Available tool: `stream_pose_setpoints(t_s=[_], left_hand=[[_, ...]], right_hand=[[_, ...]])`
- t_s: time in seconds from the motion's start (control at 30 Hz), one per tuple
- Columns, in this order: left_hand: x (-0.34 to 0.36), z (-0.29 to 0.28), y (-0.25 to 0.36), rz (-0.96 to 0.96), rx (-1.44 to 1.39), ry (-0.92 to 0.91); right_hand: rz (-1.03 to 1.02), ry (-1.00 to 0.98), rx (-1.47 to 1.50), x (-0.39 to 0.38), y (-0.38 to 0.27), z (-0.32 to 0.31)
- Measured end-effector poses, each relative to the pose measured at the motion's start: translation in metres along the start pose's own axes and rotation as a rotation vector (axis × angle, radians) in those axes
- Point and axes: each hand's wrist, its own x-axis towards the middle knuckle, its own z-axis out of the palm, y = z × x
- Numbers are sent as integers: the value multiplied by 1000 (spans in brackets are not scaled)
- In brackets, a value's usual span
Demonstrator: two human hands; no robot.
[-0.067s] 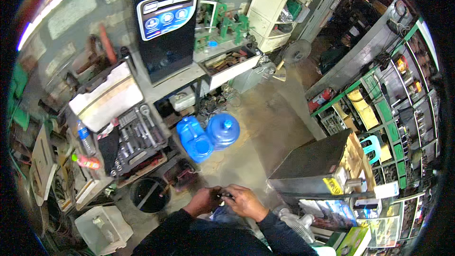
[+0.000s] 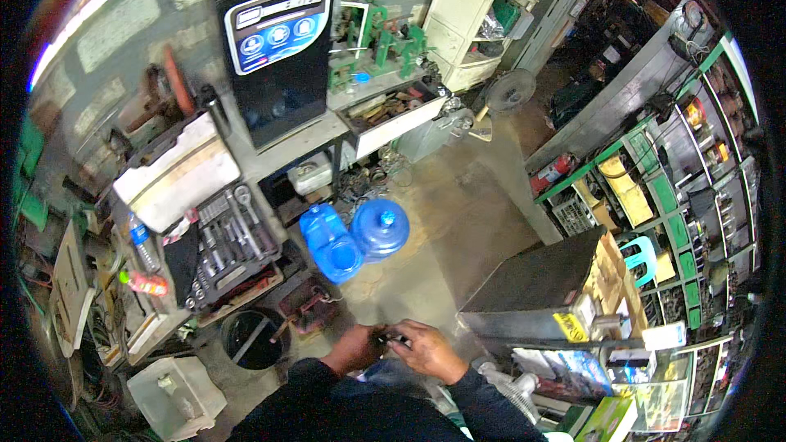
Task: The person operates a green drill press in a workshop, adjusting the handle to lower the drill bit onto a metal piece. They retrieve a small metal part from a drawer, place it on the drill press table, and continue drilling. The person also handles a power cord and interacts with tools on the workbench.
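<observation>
Low in the middle of the head view, my left hand and my right hand meet in front of my body, both with curled fingers around a small dark object that is too small and hidden to name. Beyond them on the floor stand two blue water jugs, a round one and a flatter one. A black bucket and a dark red tool lie left of my hands.
An open socket set case sits on the left bench. A dark cabinet and white fan are at right. Behind stand a black dispenser, an open drawer and a pedestal fan. Parts shelves line the right.
The surroundings have shifted slightly in the picture, mostly leftward. My hands stay together round the small object, a little further right in the frame.
</observation>
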Motion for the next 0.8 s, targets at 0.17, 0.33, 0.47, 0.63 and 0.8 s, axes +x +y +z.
stream_pose_setpoints(t_s=[0.17, 0.33, 0.47, 0.63, 0.8], left_hand=[[132, 19, 40, 71, -165, -165], [272, 9, 15, -51, -559, -152], [406, -35, -26, -75, -50, 83], [515, -72, -42, -206, -747, 493], [551, -96, -77, -280, -576, 619]], right_hand=[[270, 35, 146, 43, 93, -122], [378, 0, -188, 116, 210, -185], [400, -220, -216, 179, 312, -218], [62, -432, -382, 296, 415, -286], [-15, -404, -268, 459, 452, -341]])
